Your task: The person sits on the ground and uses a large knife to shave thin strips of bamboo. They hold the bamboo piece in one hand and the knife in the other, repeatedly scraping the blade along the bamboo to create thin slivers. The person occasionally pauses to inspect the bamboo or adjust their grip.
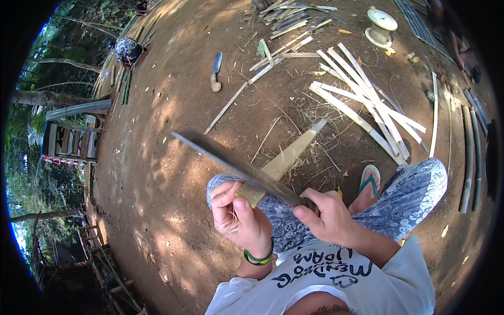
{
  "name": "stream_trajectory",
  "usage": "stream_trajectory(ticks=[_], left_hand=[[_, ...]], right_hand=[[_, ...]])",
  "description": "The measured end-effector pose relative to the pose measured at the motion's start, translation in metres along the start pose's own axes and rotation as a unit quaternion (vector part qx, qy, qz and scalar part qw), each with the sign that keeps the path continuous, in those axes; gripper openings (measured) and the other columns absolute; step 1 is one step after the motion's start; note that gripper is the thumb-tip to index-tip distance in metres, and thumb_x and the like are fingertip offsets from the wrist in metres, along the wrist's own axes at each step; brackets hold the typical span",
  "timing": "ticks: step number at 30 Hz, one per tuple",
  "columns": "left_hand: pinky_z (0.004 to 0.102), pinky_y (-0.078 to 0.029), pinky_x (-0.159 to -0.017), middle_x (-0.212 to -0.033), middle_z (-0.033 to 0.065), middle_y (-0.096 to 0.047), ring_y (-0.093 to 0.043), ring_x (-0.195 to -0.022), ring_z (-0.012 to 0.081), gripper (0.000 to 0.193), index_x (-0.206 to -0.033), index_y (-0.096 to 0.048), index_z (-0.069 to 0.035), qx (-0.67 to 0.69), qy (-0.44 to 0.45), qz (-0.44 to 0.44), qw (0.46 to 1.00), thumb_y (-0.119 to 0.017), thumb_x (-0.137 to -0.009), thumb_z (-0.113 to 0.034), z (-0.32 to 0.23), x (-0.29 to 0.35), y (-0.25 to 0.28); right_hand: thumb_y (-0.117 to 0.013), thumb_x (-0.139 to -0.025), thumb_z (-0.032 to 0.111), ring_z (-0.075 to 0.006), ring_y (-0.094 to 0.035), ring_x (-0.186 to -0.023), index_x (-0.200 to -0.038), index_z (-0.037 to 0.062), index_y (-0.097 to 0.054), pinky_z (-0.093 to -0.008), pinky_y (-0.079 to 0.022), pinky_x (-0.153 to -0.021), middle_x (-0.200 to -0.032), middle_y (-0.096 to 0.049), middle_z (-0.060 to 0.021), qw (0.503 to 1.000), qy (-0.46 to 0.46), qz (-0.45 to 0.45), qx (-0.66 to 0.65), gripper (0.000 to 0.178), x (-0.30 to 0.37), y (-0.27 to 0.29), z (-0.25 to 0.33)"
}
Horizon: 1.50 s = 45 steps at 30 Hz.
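My right hand [332, 218] is closed round the dark handle of a machete [231, 163]. Its long blade points up and to the left, crossing over a flat split bamboo strip [291, 156]. The strip's near end is gripped in my left hand [240, 216], between the thumb and bent fingers. Thin pale shavings hang at the left palm. From there the strip slants away to the right over my leg, its far end low near the ground. Where the blade crosses the strip, I cannot tell whether they touch.
Loose shavings [323, 102] and pale bamboo strips [367, 97] lie ahead to the right. A second broad knife [216, 72] rests on the dirt. Farther off are a spool-shaped stand [380, 27], bamboo poles [467, 157] at right and a crouching person [127, 51] at far left.
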State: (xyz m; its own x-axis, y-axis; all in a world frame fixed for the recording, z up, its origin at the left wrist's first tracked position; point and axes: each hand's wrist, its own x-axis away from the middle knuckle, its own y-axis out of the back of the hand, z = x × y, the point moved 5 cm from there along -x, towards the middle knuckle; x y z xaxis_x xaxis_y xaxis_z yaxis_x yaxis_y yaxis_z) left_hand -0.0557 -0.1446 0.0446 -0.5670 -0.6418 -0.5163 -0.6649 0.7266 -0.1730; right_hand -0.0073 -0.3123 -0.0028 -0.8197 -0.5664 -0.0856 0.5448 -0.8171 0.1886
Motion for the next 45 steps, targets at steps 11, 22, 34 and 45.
stream_trajectory(ticks=[11,22,34,45], left_hand=[[0.0288,-0.054,-0.083,-0.114,0.0109,-0.053,-0.059,-0.096,0.0154,0.02,-0.107,-0.053,0.001,-0.006,0.001,0.006,1.0,-0.046,-0.107,-0.018,0.002,0.001,0.002],[0.0268,-0.051,-0.078,-0.118,0.01,-0.054,-0.059,-0.097,0.0134,0.023,-0.108,-0.056,0.001,-0.015,0.0,0.002,1.0,-0.047,-0.107,-0.021,0.002,-0.007,0.009],[0.0285,-0.051,-0.081,-0.112,0.011,-0.054,-0.057,-0.097,0.0141,0.021,-0.106,-0.056,0.001,-0.018,0.005,-0.003,1.0,-0.046,-0.107,-0.018,0.003,-0.014,0.008],[0.0284,-0.052,-0.08,-0.109,0.0109,-0.053,-0.057,-0.096,0.0147,0.021,-0.101,-0.055,0.0,-0.029,0.025,-0.019,0.999,-0.046,-0.107,-0.018,0.009,-0.016,0.01]], right_hand=[[-0.067,-0.095,0.038,-0.0341,-0.065,-0.051,-0.102,-0.0098,-0.067,-0.0403,-0.049,-0.05,-0.055,-0.059,-0.0189,0.999,0.05,-0.007,0.001,0.048,-0.002,-0.003,-0.014],[-0.066,-0.094,0.043,-0.0399,-0.064,-0.055,-0.091,-0.0033,-0.067,-0.0443,-0.049,-0.052,-0.055,-0.058,-0.0196,0.997,-0.041,-0.028,0.06,0.046,-0.009,0.001,-0.068],[-0.06,-0.096,0.052,-0.0406,-0.065,-0.059,-0.081,-0.0039,-0.069,-0.0465,-0.05,-0.058,-0.058,-0.06,-0.0219,0.959,-0.206,-0.102,0.167,0.058,-0.019,0.035,-0.185],[-0.056,-0.097,0.054,-0.0425,-0.067,-0.066,-0.078,-0.0048,-0.068,-0.0479,-0.05,-0.063,-0.064,-0.061,-0.0266,0.949,-0.264,-0.092,0.145,0.063,-0.028,0.044,-0.23]])
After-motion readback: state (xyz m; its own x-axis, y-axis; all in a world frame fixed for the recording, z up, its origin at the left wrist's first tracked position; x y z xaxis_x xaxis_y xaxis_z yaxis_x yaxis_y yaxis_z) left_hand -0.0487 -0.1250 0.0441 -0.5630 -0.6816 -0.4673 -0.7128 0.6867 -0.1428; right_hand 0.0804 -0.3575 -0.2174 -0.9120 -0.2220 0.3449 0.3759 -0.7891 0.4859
